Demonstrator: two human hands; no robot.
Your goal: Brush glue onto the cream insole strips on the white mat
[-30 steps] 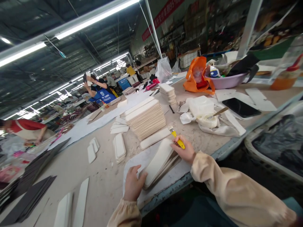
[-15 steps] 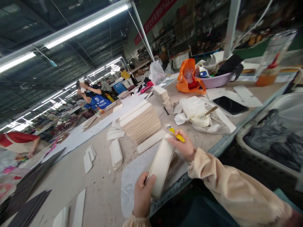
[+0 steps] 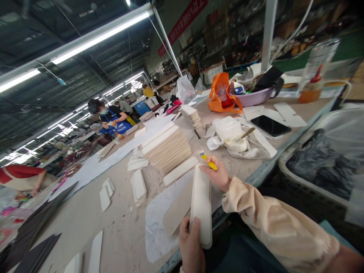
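Note:
Between my two hands is a long cream panel with rounded ends (image 3: 201, 206), tilted over the table's near edge. My left hand (image 3: 191, 240) grips its lower end, thumb on top. At the upper end, my right hand (image 3: 217, 172) pinches the panel and also keeps hold of a yellow-handled brush (image 3: 208, 159), its bristles pointing up and away. Beneath lies a white sheet (image 3: 153, 231) with a beige rounded piece (image 3: 178, 208) on it. Just beyond, a single cream strip (image 3: 180, 171) rests beside a tall stack of similar panels (image 3: 167, 149).
Smaller piles of cream pieces (image 3: 138, 185) lie to the left. Right of the stack are crumpled white cloth and plastic (image 3: 227, 129), a black phone (image 3: 271, 125), an orange bag (image 3: 220, 93) and a lilac basin (image 3: 253, 98). A lined bin (image 3: 287, 159) stands at right. A co-worker (image 3: 113, 117) works farther back.
My left hand has moved right with the panel's lower end, turning the panel more upright in view. The beige piece on the sheet is now uncovered. The co-worker's hands have lowered.

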